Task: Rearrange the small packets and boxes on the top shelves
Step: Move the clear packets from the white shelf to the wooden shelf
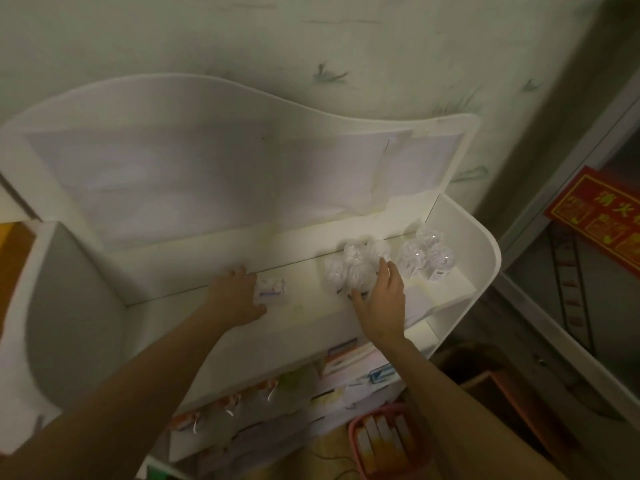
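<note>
A pale patterned wall (pixel 311 39) fills the background, and against it stands a white shelf unit (pixel 173 161) with a wavy back panel and rounded sides. Its top shelf (pixel 304 310) is a broad white board running from lower left up to the right. Below it, a lower shelf (pixel 329 372) carries a crowd of boxes and packets, too blurred to tell apart. Off to the right hangs a red sign (pixel 599 220) with yellow markings, and near the floor sits a pink basket (pixel 381 441) with upright packs inside.

Both bare forearms reach up from the bottom edge onto the top shelf. The left hand (pixel 235 299) lies palm down on the board, its fingers (pixel 239 271) stretched forward and relaxed, thumb splayed to the right, resting right beside a small white box (pixel 272 289), which touches its right edge. Nothing is gripped there. The right hand (pixel 381 306) is tilted, its fingers curving round a cluster of clear wrapped packets (pixel 349 268) at mid-shelf; the thumb sits at the near edge of the cluster, the fingertips at its right side. A second cluster of packets (pixel 426 254) lies just beyond, toward the right end of the shelf, apart from either hand.
</note>
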The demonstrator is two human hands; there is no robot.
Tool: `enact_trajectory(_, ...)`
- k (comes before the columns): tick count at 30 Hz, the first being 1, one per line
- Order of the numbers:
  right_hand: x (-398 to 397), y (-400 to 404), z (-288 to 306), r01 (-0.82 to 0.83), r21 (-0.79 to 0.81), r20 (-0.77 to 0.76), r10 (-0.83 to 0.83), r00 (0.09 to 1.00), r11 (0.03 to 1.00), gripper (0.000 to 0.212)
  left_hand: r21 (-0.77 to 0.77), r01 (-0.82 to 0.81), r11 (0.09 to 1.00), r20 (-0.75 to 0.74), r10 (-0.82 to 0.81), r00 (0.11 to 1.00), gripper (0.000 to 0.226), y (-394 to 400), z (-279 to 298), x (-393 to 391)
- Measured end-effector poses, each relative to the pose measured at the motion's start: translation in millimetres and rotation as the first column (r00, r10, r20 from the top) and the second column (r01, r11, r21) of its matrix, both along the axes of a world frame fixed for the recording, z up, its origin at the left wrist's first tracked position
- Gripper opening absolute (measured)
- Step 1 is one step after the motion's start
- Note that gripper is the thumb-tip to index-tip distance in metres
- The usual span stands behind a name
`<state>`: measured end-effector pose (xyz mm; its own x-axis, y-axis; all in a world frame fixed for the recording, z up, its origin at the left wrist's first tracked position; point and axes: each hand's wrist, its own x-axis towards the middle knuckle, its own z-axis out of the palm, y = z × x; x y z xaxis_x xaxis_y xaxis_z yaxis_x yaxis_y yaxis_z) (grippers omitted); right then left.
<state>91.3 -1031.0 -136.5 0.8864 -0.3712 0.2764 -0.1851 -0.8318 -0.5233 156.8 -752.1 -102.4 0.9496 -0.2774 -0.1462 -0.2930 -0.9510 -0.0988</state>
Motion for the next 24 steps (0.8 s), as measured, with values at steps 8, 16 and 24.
enact_trajectory(8, -3.1, 32.5, 46.2, -0.115, -0.044, 0.139, 0.120, 0.983, 0.992, 0.067, 0.075, -0.032, 0.997, 0.129, 0.022, 0.991, 0.053, 35.2, 44.7, -30.0)
enact_trajectory(16, 6.7, 120.5, 89.7, -0.286, -0.053, 0.280, 0.289, 0.915, 0.957, 0.061, -0.068, -0.025, 0.997, 0.402, 0.051, 0.914, 0.052, 114.2, 113.7, -57.8)
enact_trajectory(24, 6.6, 237.1, 124.5, -0.444, -0.026, 0.406, 0.416, 0.814, 0.895, 0.053, -0.154, -0.100, 0.983, 0.557, 0.170, 0.813, 0.052, 213.2, 149.7, -105.8)
